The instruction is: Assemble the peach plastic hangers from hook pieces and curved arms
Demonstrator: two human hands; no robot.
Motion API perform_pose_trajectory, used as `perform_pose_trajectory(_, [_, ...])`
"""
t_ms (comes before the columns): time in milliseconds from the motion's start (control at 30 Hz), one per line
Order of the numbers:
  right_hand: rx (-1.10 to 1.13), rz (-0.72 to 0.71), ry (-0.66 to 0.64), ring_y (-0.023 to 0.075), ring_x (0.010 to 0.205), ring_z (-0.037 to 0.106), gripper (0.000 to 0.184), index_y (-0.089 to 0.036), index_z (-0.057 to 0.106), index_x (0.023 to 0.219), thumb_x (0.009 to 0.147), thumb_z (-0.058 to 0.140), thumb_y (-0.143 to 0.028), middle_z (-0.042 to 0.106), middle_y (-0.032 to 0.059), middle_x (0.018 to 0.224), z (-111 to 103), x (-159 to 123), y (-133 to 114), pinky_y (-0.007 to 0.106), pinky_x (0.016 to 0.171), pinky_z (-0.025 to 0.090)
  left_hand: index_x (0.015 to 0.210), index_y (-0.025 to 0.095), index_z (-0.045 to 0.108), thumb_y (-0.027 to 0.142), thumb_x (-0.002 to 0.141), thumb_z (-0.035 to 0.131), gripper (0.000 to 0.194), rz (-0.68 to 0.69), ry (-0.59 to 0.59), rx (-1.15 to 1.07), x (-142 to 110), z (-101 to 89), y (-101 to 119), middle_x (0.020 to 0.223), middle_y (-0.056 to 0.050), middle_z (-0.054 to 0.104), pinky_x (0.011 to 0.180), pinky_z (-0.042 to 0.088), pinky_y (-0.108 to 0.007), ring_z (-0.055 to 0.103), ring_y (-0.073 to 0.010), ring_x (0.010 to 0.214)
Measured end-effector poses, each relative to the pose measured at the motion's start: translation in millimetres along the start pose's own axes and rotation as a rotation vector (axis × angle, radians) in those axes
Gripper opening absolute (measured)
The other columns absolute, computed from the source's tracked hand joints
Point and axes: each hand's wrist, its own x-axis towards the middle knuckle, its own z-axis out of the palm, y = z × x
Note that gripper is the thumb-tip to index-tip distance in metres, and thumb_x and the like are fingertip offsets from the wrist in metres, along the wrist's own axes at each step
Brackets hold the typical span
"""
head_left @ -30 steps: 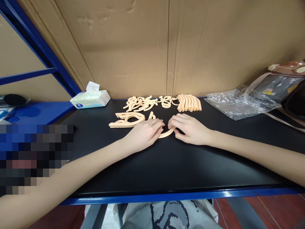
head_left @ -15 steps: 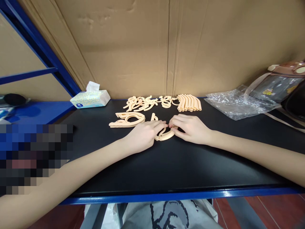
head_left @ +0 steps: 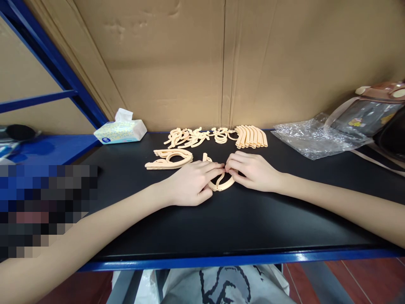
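Between my two hands, flat on the black tabletop, lies a cream-coloured curved plastic piece that looks like a folding clothes hanger (head_left: pixel 225 185). My left hand (head_left: pixel 194 181) reaches over its left side, fingers pressed together on its far part. From the right, my right hand (head_left: pixel 249 171) pinches its far right edge, with the fingertips of both hands almost meeting. Much of the hanger is covered by my fingers. Just left of my left hand sit several folded hangers (head_left: pixel 163 166) of the same colour, stacked together.
Along the back lie loose cream hooks and small parts (head_left: pixel 193 137), with a neat row of curved arms (head_left: pixel 251 137) beside them. A tissue pack (head_left: pixel 122 131) stands at back left. Clear plastic wrap (head_left: pixel 316 135) and a bottle (head_left: pixel 367 112) are on the right. Cardboard (head_left: pixel 164 63) walls the back.
The hanger has turned slightly and shifted a little towards me. My left hand has moved slightly to the right, with its thumb lower; my right hand is nearly unmoved.
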Motion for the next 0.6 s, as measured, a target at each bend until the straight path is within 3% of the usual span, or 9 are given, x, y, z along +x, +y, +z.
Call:
perform_pose_trajectory(267, [0.14, 0.059, 0.065, 0.0167, 0.082, 0.052, 0.021, -0.019, 0.052, 0.088, 0.083, 0.037, -0.006, 0.058, 0.0033, 0.086, 3.4, -1.8, 4.4, 0.027, 0.066, 0.04, 0.132, 0.009, 0.047, 0.021, 0.08, 0.045, 0.053, 0.012, 0.019, -0.012, 1.1, -0.1, 4.4, 0.137, -0.013, 0.05, 0.101, 0.04, -0.038, 0.051, -0.0258, 0.119])
perform_pose_trajectory(600, [0.093, 0.129, 0.105, 0.0164, 0.079, 0.052, 0.017, -0.019, 0.054, 0.086, 0.083, 0.04, -0.008, 0.057, 0.003, 0.084, 3.1, -0.1, 3.3, 0.028, 0.068, 0.042, 0.131, 0.01, 0.049, 0.033, 0.09, 0.045, 0.046, -0.019, 0.029, -0.011, 2.6, 2.6, 5.0, 0.137, -0.013, 0.051, 0.097, 0.042, -0.04, 0.051, -0.0256, 0.118])
